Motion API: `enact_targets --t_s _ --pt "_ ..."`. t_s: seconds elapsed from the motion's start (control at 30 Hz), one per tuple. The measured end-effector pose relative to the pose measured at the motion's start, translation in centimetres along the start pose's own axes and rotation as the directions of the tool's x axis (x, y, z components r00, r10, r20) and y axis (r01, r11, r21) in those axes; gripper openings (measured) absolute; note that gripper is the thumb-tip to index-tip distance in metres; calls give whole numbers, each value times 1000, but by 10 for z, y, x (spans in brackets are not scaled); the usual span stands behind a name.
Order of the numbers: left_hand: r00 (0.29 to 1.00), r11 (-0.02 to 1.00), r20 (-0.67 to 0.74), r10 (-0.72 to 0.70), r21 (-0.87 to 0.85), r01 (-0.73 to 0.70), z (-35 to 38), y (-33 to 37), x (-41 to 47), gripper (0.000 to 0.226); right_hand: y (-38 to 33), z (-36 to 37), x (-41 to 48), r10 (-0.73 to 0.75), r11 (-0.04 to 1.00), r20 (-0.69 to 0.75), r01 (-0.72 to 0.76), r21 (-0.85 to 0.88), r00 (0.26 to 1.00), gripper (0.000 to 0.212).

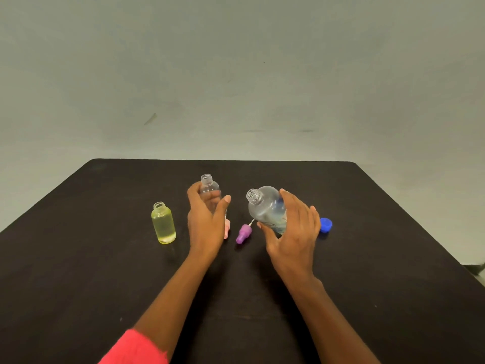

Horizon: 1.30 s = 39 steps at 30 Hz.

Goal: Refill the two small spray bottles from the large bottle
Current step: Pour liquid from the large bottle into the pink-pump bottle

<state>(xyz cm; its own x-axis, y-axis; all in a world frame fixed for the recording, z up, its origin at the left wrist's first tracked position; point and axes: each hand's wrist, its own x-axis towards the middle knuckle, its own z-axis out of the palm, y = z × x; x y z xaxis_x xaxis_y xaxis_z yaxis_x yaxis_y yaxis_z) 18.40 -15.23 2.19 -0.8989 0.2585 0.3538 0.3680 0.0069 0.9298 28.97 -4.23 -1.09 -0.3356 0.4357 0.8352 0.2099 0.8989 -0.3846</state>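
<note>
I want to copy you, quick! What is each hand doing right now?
The left hand holds the small clear bottle.
The right hand holds the large bottle, tilted.

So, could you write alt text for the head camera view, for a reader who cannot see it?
The right hand tilts the uncapped large bottle toward the small clear bottle held upright by the left hand. A yellow bottle stands open on the table, near a purple spray head and a blue cap.

In front of me a black table (pixel 105 258) meets a plain, scuffed grey-green wall (pixel 236 74); pale floor (pixel 475 270) shows at right.
</note>
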Motion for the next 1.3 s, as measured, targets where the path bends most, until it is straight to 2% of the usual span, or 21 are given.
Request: enact_targets --t_s 0.1,0.23,0.4,0.53,0.7,0.87,1.3 --pt "1000 998 6 -22 -55 22 -13 -4 -21 48 -1 -1 0 1 1000 -6 -1 5 1000 80" --pt "998 997 14 -56 -57 57 -23 -13 -27 36 -1 -2 2 31 999 -14 -30 28 999 78" --pt "1000 1000 15 22 -5 -22 -29 -10 -32 32 -3 -4 4 73 996 -25 -71 53 997 76" --pt "995 994 41 90 65 -93 -32 -10 -30 42 -4 -4 2 39 999 -10 -39 32 999 75" --pt "994 991 69 83 95 -89 -30 -18 -29 47 -2 -4 1 13 1000 -27 -13 6 1000 77" --pt "995 994 70 77 69 -82 -28 -15 -32 38 0 -4 2 -2 1000 3 2 -11 1000 79" --pt "992 985 88 87 144 -99 -26 -16 -37 38 -3 -6 4 -93 993 26 95 -66 995 83"
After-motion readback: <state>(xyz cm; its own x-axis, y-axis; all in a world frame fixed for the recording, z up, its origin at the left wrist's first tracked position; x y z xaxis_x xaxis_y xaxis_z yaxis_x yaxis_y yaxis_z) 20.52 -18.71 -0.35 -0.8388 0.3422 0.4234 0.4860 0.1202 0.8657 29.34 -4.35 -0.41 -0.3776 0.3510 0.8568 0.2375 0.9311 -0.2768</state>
